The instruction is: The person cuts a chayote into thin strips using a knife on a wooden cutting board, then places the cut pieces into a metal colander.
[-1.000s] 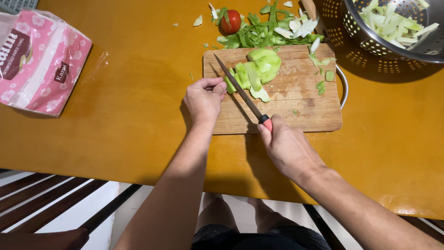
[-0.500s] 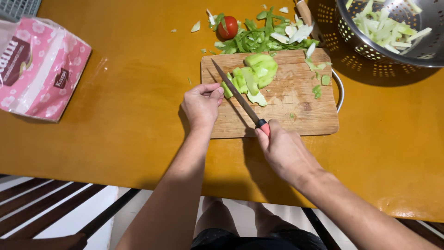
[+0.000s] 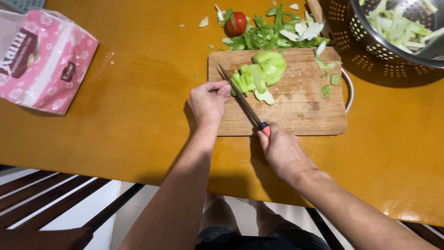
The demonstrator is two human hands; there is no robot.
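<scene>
A wooden cutting board [image 3: 296,111] lies on the orange table [image 3: 138,115]. On it sits a pile of pale green vegetable pieces [image 3: 261,74]. My right hand [image 3: 282,150] grips a knife [image 3: 241,99] by its red and black handle, the blade slanting up-left across the board and ending beside the pile. My left hand [image 3: 209,101] rests curled on the board's left edge, its fingertips touching the leftmost green pieces next to the blade.
Green trimmings [image 3: 273,34] and a red tomato [image 3: 239,23] lie behind the board. A metal colander [image 3: 393,32] with cut pale stalks stands at the top right. A pink paper towel pack [image 3: 44,60] lies at the far left. The table's near edge runs below my forearms.
The knife has shifted slightly along the pile between cuts and my left hand has followed it. The view has shifted a little.
</scene>
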